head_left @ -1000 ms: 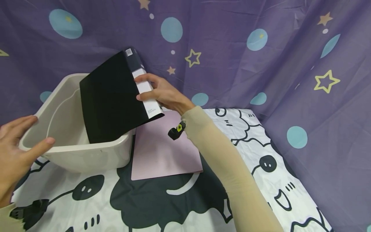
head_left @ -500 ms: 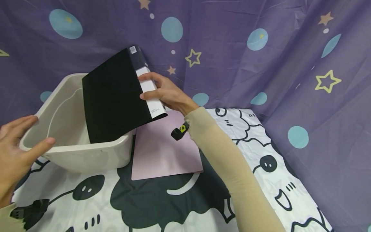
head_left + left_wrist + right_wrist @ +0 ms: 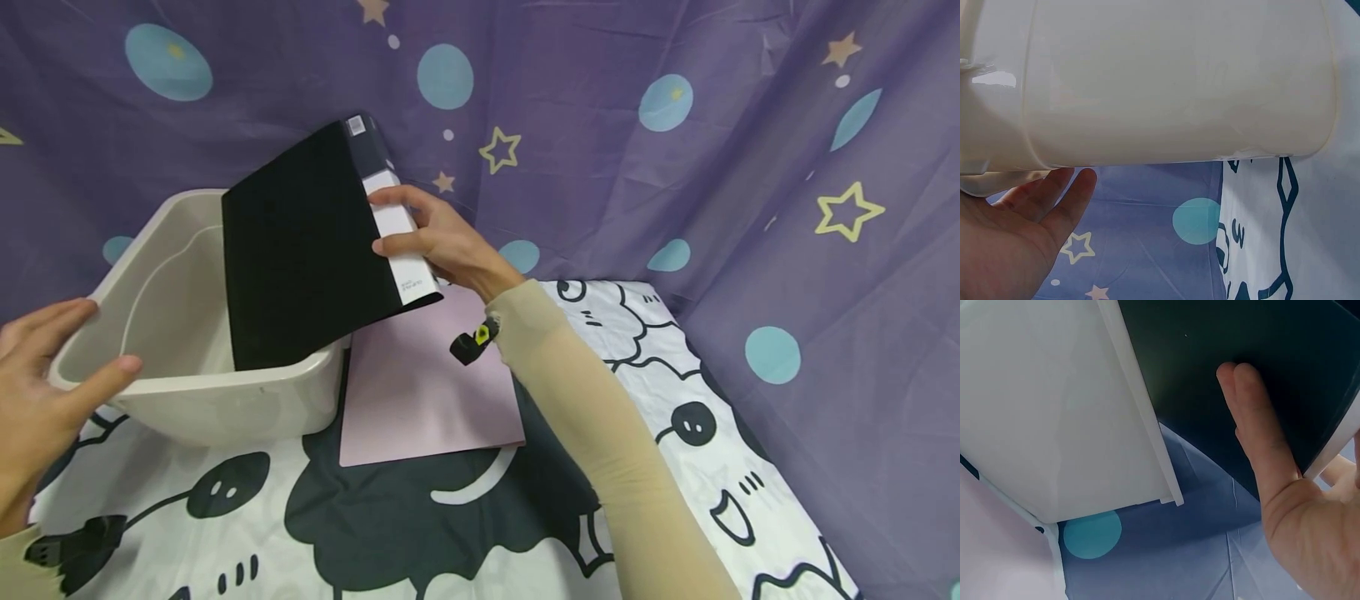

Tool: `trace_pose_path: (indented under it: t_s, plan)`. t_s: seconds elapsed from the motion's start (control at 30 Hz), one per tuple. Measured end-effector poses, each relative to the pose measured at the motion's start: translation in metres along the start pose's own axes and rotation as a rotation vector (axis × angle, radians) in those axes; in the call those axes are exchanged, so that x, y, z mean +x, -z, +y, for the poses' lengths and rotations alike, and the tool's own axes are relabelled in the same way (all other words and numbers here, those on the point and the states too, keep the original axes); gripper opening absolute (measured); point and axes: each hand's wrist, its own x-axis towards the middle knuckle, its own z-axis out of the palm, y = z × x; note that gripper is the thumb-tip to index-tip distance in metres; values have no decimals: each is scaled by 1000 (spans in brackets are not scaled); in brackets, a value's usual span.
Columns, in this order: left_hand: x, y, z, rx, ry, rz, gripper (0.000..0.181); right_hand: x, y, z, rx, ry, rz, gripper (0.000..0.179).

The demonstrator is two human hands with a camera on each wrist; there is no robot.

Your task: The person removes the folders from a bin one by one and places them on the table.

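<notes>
My right hand (image 3: pixel 446 242) grips a black ring binder (image 3: pixel 300 258) by its spine, which bears a white label. The binder is tilted, its lower left part inside a beige plastic bin (image 3: pixel 240 408) and its spine raised past the bin's right rim. In the right wrist view, straight fingers (image 3: pixel 1257 412) lie flat along one cover of the binder. My left hand (image 3: pixel 45 383) rests at the bin's front left corner, thumb over the rim. The left wrist view shows its fingers (image 3: pixel 1069 212) extended against the outside of the rim.
A pink flat folder (image 3: pixel 431 392) lies on the bedsheet right of the bin, with a dark edge showing along its left side. Behind everything hangs a purple curtain (image 3: pixel 570 142). A sheep-patterned black and white sheet (image 3: pixel 450 542) covers the surface.
The right hand and the binder have shifted a little to the right and slightly up, the binder's lower end staying in the bin. The left hand and the bin have not moved.
</notes>
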Motion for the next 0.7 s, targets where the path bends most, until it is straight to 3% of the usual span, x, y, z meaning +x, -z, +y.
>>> trace_pose_path:
  t_s: [0.4,0.7]
  plan:
    - [6,-6,-8,-28,-34,10,65,-2,7,3,7,5,36,56]
    - [9,-13,-10,-49,-9,-6,67,-4,14,5,12,16,77,56]
